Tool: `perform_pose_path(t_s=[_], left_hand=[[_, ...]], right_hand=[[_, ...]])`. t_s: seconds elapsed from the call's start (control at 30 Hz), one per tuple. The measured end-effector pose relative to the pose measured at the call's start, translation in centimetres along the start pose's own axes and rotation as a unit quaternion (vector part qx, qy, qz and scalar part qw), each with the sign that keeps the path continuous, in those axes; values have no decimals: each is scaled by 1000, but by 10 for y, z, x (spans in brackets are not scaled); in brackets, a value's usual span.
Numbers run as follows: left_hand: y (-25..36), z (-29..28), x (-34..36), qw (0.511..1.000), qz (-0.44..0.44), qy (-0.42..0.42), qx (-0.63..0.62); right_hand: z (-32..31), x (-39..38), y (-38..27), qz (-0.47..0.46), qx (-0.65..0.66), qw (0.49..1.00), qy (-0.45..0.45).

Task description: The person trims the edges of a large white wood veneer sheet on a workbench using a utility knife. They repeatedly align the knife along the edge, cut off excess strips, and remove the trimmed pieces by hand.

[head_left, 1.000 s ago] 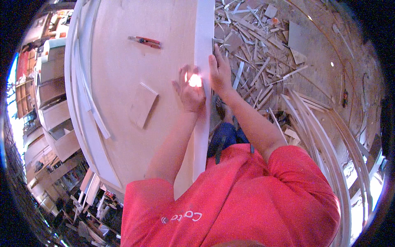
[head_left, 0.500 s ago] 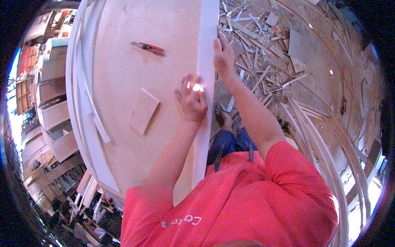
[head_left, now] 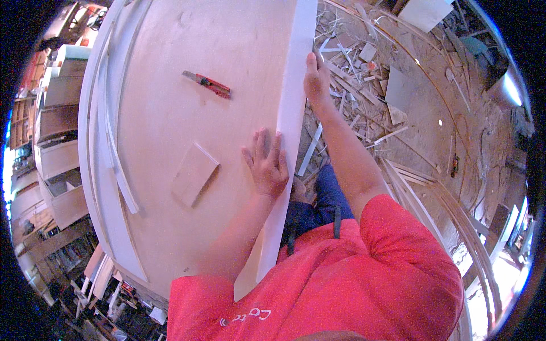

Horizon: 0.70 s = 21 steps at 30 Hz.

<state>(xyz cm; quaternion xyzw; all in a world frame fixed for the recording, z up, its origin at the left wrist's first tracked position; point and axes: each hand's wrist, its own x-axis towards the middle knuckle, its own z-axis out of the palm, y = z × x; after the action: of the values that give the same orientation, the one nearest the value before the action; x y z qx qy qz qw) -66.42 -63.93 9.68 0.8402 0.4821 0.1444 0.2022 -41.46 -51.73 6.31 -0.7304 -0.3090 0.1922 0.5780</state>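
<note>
Pale wooden panel [head_left: 216, 34], one, broad, lying in front of me, a white band [head_left: 296, 62] running the length of its right edge. Left hand [head_left: 268, 170], mine: palm down on the panel beside the band, fingers spread wide and pointing away from me, thumb side over the seam, nothing held. Right hand [head_left: 317, 82], mine: farther out, at the band's outer edge, thumb uppermost, remaining fingers largely hidden; a small dark piece [head_left: 318, 55] showed at their tips, though whether they were closed on it I could not tell. Utility knife [head_left: 207, 84], one, red with a grey end, lying aslant on the panel, well apart from both hands. Wooden offcut [head_left: 195, 175], one, small, four-sided, flat on the panel to the left of my left hand. White strips [head_left: 114, 153], several, long and loose, along the panel's left side. Wood scraps [head_left: 347, 79], many, heaped on the brown floor [head_left: 424, 142] beyond my right hand. Long curved strips [head_left: 449, 199], a group, to the right of my red shirt [head_left: 341, 278].
</note>
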Motion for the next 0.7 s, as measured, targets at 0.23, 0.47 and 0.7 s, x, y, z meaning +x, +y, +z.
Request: perform_pose_path(t_s=[0.23, 0.47, 0.7], left_hand=[[0, -2, -3, 1000, 1, 2, 0], [8, -17, -5, 998, -30, -45, 12], [3, -15, -7, 998, -31, -56, 9]], right_hand=[[13, 51, 11, 27, 75, 997, 5], [24, 113, 22, 20, 112, 993, 31], [2, 137, 47, 84, 131, 987, -40]])
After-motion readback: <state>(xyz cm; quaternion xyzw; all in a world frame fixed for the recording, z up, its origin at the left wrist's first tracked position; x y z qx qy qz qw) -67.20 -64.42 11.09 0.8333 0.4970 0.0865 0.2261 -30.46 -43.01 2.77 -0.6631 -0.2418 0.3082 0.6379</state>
